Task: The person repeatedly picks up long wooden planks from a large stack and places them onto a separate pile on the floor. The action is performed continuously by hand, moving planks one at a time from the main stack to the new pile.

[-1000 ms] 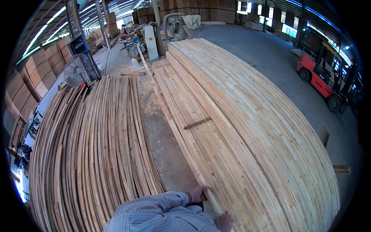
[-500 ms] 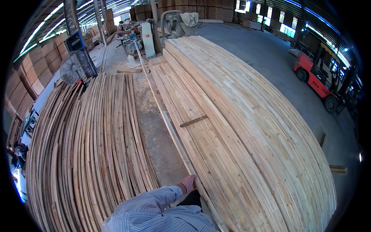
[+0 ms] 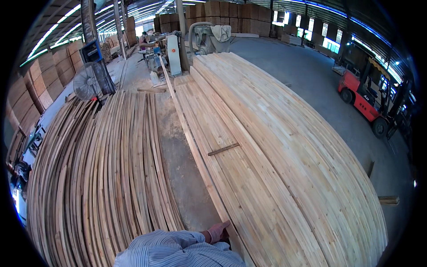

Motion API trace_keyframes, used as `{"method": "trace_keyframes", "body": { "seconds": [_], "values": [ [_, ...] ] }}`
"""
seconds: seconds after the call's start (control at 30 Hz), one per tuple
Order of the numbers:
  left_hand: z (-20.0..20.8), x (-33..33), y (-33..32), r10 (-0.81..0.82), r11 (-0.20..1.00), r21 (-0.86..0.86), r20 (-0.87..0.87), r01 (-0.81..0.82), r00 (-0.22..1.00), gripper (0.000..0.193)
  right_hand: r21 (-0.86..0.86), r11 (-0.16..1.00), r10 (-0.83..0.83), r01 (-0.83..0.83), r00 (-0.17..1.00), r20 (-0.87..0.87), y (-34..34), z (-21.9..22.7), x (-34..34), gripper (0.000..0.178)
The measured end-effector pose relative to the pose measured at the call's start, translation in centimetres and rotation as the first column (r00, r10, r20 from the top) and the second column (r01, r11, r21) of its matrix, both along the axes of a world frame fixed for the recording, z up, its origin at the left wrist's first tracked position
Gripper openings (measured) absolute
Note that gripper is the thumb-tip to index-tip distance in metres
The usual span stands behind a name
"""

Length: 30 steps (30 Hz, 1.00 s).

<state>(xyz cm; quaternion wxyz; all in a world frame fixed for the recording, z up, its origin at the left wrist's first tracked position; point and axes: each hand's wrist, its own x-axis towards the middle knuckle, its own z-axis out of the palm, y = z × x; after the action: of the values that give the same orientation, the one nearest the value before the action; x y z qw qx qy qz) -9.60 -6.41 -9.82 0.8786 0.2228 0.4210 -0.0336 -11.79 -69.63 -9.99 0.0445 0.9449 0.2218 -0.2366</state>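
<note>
My left hand (image 3: 217, 232), in a pinkish glove and striped sleeve, is at the bottom middle. Its fingers close on the left edge of a long, narrow wooden strip (image 3: 195, 153). The strip runs far ahead toward a machine with a pale upright panel (image 3: 174, 55). Just right of the strip lies a low layer of pale planks (image 3: 249, 187), with a short dark stick (image 3: 223, 149) across it. My right hand is out of the picture.
A higher stack of pale planks (image 3: 307, 147) fills the right. Many rough strips (image 3: 106, 169) lie on the left, behind which stands a fan (image 3: 87, 81). A person (image 3: 144, 41) is by the far machine. A red forklift (image 3: 365, 104) stands at far right.
The view has tilted up a little, so the scene sits lower in the picture. My left hand has come slightly nearer to me, still at the strip's edge.
</note>
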Motion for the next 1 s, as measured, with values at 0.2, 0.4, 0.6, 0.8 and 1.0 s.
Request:
{"method": "trace_keyframes", "body": {
  "seconds": [0.2,0.4,0.6,0.8,1.0],
  "values": [
    [8.4,1.2,5.7,0.111,0.973,0.199,0.026,-0.114,0.993,0.043,0.012,0.923,-0.382,0.385,0.919,-0.095,-0.3,12.6,-0.4,0.055],
    [9.8,4.2,14.3,0.173,0.899,0.398,0.059,-0.182,0.983,0.044,0.103,0.837,-0.517,0.538,0.838,-0.175,-1.7,18.4,0.2,0.057],
    [9.8,7.8,22.1,0.257,0.921,0.270,0.121,-0.281,0.959,0.050,0.158,0.809,-0.539,0.566,0.822,-0.184,10.0,24.2,5.4,0.058],
    [10.6,5.5,8.8,-0.138,0.989,-0.009,0.262,0.145,0.955,0.057,0.090,0.779,-0.579,0.620,0.767,-0.276,14.4,15.0,7.7,0.060],
    [5.0,2.5,-1.6,0.005,0.994,-0.104,0.228,0.019,0.974,0.056,0.165,0.819,-0.548,0.549,0.835,-0.059,28.7,20.1,7.7,0.062]
  ]
}}
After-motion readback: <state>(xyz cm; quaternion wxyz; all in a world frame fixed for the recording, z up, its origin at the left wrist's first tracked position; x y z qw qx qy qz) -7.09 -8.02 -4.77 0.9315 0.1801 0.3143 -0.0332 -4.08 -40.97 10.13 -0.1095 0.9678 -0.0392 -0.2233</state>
